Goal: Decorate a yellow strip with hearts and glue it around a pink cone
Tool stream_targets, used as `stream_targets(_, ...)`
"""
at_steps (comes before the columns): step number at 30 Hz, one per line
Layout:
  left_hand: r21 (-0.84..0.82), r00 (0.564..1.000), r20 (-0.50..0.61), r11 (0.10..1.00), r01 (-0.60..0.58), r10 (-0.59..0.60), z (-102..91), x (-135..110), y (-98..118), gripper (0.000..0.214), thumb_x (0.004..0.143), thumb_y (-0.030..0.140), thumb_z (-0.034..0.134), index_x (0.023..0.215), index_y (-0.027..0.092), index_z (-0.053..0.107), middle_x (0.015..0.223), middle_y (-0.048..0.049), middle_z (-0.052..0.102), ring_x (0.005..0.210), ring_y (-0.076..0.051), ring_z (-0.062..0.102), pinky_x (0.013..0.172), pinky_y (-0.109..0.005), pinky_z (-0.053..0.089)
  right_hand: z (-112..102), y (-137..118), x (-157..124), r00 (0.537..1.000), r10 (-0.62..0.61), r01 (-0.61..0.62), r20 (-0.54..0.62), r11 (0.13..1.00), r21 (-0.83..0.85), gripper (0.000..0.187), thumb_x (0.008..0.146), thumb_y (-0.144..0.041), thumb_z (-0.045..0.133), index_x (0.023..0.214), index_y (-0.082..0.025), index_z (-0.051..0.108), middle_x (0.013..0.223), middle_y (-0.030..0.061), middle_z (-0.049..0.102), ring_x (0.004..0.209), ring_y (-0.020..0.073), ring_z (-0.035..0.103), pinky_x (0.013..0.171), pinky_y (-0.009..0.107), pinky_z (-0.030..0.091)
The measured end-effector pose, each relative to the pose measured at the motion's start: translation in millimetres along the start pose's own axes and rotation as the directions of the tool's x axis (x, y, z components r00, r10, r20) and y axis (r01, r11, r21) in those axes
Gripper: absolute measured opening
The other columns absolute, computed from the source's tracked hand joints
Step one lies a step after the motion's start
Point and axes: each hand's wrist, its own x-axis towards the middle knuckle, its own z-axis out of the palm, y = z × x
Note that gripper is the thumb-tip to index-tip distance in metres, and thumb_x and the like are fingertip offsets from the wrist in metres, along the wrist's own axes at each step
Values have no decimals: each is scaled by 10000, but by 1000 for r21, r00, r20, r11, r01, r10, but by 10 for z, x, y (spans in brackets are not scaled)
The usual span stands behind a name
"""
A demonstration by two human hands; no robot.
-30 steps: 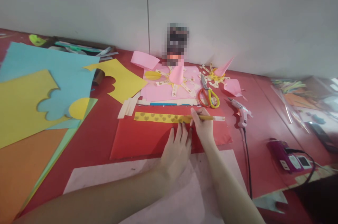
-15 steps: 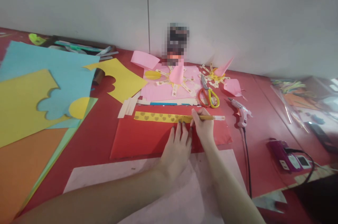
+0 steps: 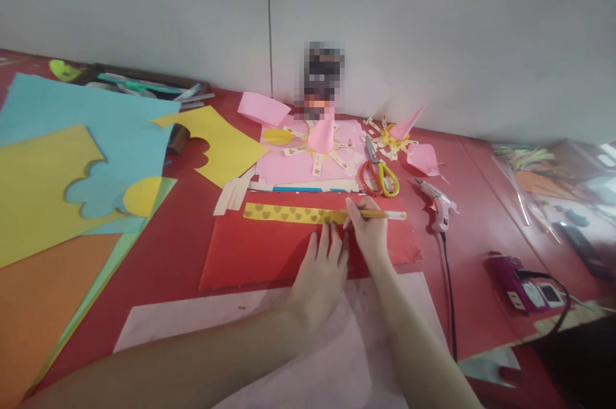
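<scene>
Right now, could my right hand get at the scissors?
Probably yes: the scissors lie just beyond the right hand with nothing visibly blocking them, though it holds a pen, which it might need to put down.

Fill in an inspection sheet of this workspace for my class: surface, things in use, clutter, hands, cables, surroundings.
Surface: red tabletop; a red sheet lies under the work.
Things in use: heart-patterned yellow strip on the red sheet; gold-coloured pen over its right end.
Clutter: scissors and glue gun beyond the work; blue sheet and orange sheet at left.
Hands: left hand flat, fingertips at the strip's lower edge; right hand grips the pen.
Cables: black cord from the glue gun; dark cable at the purple box.
Surroundings: pale wall behind; one patch pixelated, unreadable.
</scene>
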Motion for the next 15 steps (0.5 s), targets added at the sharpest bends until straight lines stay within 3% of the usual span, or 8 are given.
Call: stream_targets(15, -43, 1000, -21, 999, 15, -16, 0, -8, 1, 465, 803, 198, 367, 1243, 70, 443, 1269, -187, 456, 1233, -323, 353, 991, -473, 321, -2, 40, 19, 999, 27, -27, 18, 1000, 5, 267, 773, -331, 527, 583, -218, 379, 368, -87, 463, 351, 92, 440, 449, 214, 371)
